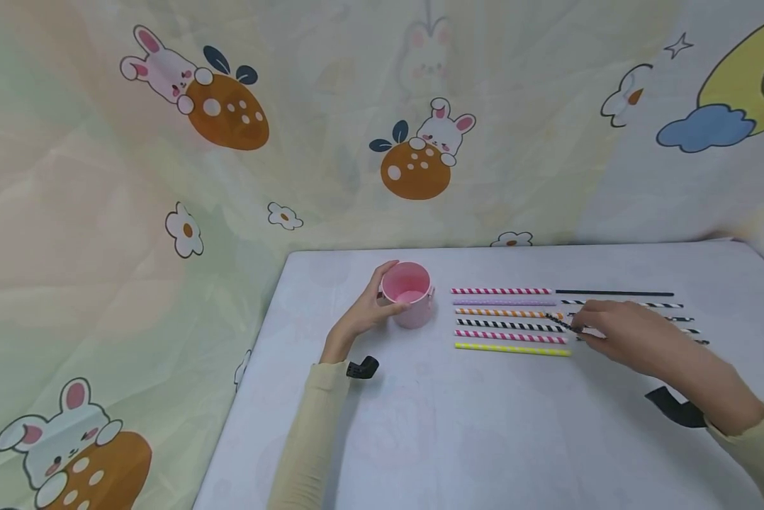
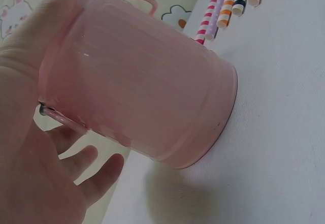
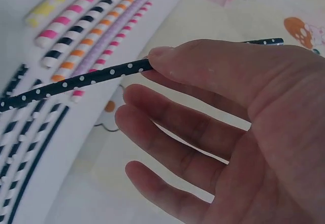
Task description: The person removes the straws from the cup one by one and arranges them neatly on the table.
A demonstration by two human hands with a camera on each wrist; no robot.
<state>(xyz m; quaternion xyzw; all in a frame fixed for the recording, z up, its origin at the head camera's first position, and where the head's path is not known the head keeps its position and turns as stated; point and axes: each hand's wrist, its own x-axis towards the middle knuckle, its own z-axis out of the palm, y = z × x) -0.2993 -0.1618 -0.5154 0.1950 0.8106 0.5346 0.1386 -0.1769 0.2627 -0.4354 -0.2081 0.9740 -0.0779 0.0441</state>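
Observation:
My left hand (image 1: 364,312) grips a small pink bucket (image 2: 142,76) near its rim, thumb on one side and fingers on the other. This bucket has a small loop handle on each side; in the head view its mouth faces up and its inside shows pink. Between thumb and index finger, my right hand (image 1: 637,333) pinches a black paper straw with white dots (image 3: 111,72). The other fingers of that hand are spread away from the straw. Beneath the held straw lie several black-and-white straws (image 3: 30,153), partly hidden by my right hand in the head view.
Right of the bucket, several coloured straws lie in parallel, among them a lilac one (image 1: 503,302), an orange-striped one (image 1: 497,312) and a yellow one (image 1: 512,349). A solid black straw (image 1: 614,292) lies at the back right. Printed cloth (image 1: 331,142) hangs behind the white table (image 1: 420,425).

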